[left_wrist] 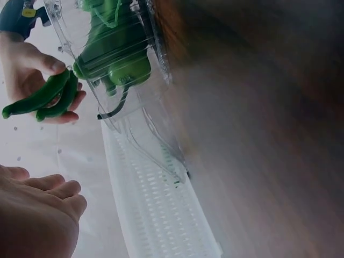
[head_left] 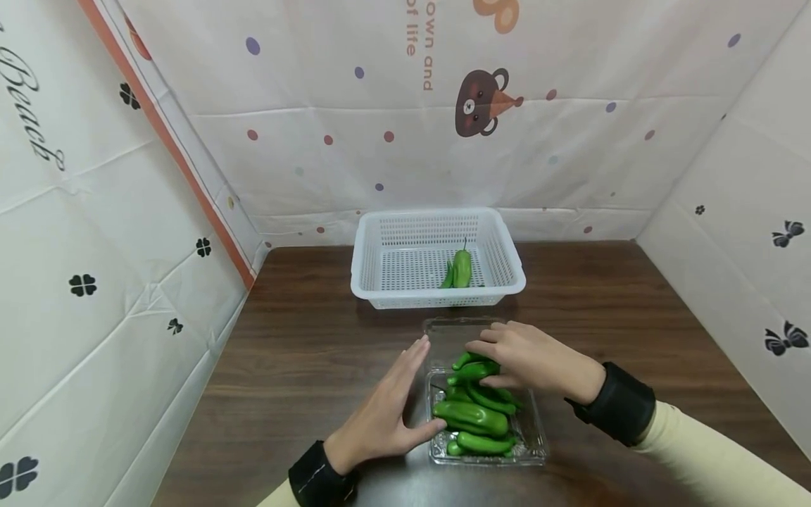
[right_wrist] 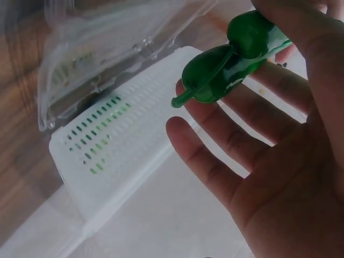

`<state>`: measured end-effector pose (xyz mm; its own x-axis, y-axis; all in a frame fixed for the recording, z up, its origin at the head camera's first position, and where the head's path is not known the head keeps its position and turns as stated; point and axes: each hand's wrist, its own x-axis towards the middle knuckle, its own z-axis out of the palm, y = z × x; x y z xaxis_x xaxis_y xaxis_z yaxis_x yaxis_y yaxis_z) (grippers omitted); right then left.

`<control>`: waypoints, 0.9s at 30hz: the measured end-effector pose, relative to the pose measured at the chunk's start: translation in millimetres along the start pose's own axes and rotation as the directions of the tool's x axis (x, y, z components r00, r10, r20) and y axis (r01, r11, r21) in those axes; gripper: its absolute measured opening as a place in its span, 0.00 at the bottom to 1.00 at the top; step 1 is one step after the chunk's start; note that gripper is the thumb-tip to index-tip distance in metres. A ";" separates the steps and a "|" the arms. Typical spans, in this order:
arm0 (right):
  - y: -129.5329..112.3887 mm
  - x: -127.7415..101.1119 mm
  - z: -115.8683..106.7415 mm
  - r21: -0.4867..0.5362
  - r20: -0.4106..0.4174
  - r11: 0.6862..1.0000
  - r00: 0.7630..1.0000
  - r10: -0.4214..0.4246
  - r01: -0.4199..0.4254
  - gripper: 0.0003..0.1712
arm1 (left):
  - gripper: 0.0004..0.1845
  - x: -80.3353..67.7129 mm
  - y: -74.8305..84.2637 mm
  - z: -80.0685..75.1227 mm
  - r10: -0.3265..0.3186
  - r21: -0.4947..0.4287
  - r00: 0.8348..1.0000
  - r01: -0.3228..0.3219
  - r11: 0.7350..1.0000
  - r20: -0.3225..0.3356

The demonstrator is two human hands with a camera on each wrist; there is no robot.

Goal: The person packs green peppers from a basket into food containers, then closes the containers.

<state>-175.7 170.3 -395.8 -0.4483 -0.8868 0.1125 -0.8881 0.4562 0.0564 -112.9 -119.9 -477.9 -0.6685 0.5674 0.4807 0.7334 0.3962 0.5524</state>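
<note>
the right hand [head_left: 529,359] pinches two green peppers [head_left: 472,369] between thumb and fingers, just above the clear plastic tray [head_left: 532,436] that sits near the front edge of the counter [head_left: 304,338]. the left hand [head_left: 386,408] rests flat and relaxed, fingers straight, touching the tray's left wall and holding nothing. more peppers [head_left: 478,419] lie piled in the tray. a white basket [head_left: 380,243] stands toward the back edge of the counter, just beyond the tray, with a few peppers [head_left: 461,269] already inside.

handling judgement: the peppers look light, smooth and glossy, so likely slippery; they appear firm enough to hold shape. best hold is across the thick mid-body, not the thin stem or tapered tip. the tray is thin, light and flexible, prone to sliding, hence the steadying hand at its side
</note>
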 end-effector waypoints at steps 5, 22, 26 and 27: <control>-9.6 -6.8 5.2 0.015 -0.005 1.000 1.000 -0.004 0.004 0.31 | 0.57 -1.5 0.0 2.6 0.016 0.006 1.000 -0.016 1.000 -0.001; -40.8 -29.6 24.4 0.108 -0.013 0.993 0.999 0.053 -0.051 0.29 | 0.57 -6.6 -0.1 10.2 0.051 0.017 0.998 -0.051 0.999 0.029; -47.1 -33.8 28.1 0.106 -0.035 0.991 0.996 0.081 -0.077 0.29 | 0.58 -10.7 2.5 11.8 0.030 0.007 0.997 -0.031 0.999 0.071; -48.4 -34.7 29.0 0.105 -0.038 0.991 0.995 0.091 -0.086 0.29 | 0.59 -11.6 3.2 12.5 0.024 0.005 0.996 -0.024 1.000 0.081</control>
<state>-120.1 176.9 -431.2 -0.5229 -0.8383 0.1546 -0.8518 0.5207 -0.0577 -101.2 -116.1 -490.2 -0.6386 0.6335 0.4368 0.7502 0.3859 0.5369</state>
